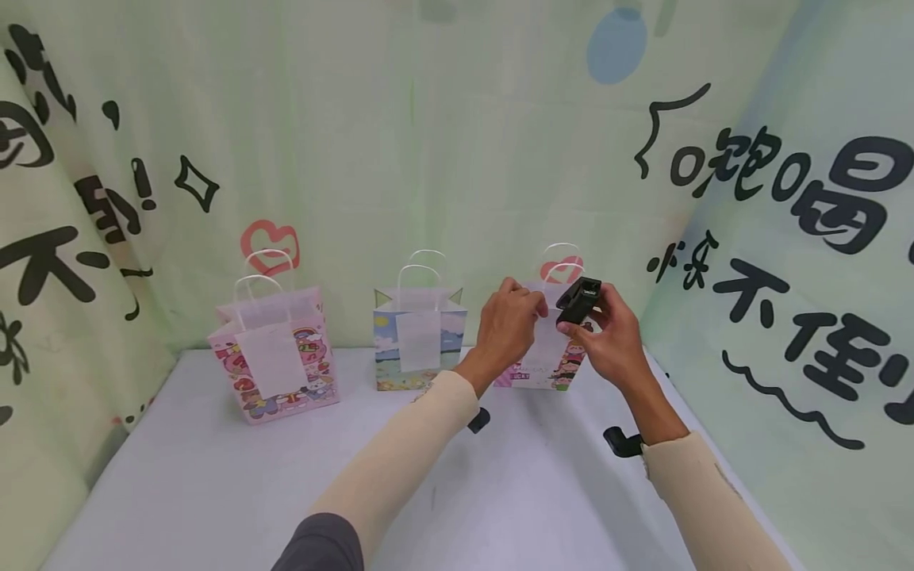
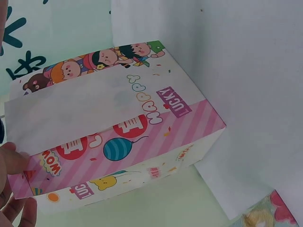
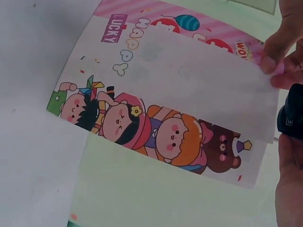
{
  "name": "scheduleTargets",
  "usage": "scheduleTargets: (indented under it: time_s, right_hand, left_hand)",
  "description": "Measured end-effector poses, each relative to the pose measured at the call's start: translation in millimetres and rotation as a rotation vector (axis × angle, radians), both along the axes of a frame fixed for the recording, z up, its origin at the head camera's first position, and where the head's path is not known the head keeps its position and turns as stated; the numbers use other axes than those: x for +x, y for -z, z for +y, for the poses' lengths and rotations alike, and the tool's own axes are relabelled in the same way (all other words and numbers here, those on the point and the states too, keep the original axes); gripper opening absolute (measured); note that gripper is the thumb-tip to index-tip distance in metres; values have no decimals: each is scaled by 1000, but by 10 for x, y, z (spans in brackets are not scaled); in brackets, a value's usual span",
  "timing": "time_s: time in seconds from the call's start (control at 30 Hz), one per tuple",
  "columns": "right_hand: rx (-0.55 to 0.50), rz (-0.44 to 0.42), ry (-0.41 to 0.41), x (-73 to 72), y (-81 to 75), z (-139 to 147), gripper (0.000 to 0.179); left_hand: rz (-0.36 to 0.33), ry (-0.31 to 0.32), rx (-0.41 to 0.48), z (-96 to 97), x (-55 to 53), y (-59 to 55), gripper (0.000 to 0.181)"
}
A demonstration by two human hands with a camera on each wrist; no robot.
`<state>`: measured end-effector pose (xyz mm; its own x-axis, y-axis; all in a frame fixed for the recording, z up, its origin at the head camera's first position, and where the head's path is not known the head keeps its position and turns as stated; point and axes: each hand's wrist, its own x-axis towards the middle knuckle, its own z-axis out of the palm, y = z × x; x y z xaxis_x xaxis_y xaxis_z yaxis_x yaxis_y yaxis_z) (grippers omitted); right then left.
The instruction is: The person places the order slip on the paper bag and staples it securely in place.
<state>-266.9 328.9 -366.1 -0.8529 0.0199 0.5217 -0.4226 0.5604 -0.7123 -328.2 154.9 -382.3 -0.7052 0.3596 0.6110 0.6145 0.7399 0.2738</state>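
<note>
On the right of the table stands a pink and white paper gift bag [image 1: 543, 349] with cartoon children, a balloon print and a blank white sheet on its front. My left hand [image 1: 508, 319] pinches the bag's top edge; in the right wrist view its thumb [image 3: 273, 56] presses on the pink border. My right hand [image 1: 610, 337] grips a small, boxy black object [image 1: 580, 300] beside the bag's top right. That black object [image 3: 291, 113] shows only in part in the right wrist view, so its exact kind is unclear. The bag's inside is hidden.
A blue landscape-print gift bag [image 1: 420, 349] stands in the middle of the white table [image 1: 236, 492], a pink cartoon gift bag [image 1: 274, 357] at the left. Both have white handles and white sheets. A printed curtain [image 1: 428, 159] hangs close behind.
</note>
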Motion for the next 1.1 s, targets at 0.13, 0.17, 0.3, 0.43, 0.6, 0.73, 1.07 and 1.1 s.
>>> scheduleTargets:
  time_s: [0.13,0.17,0.3,0.43,0.6,0.73,1.07,1.1]
  right_hand:
    - [14,-3,-31,-90,5,23,67]
    - [23,-8,-34,-105,7,26,67]
    - [55,-49,-42,-139,10,36,67]
    - [95,-91,-36,-157,-6,31,68]
    - [158,-139,-5,-184,-50,2,67]
    - [179,-163,35,-204,-67,-29,66]
    - [195,-67,130,-186,19,-72,60]
    - [203,-61,134,-175,19,-61,60]
  left_hand:
    - [-2,4,-2,8,8,-13,9]
    - [-1,4,-3,10,10,-15,9]
    - [12,0,-16,16,11,-30,8]
    - [20,-4,-28,14,10,-42,8]
    - [16,-4,-27,5,12,-47,9]
    - [17,-10,-29,-3,11,-44,9]
    - [13,-16,-21,6,16,-19,7]
    - [14,-15,-22,8,19,-18,7]
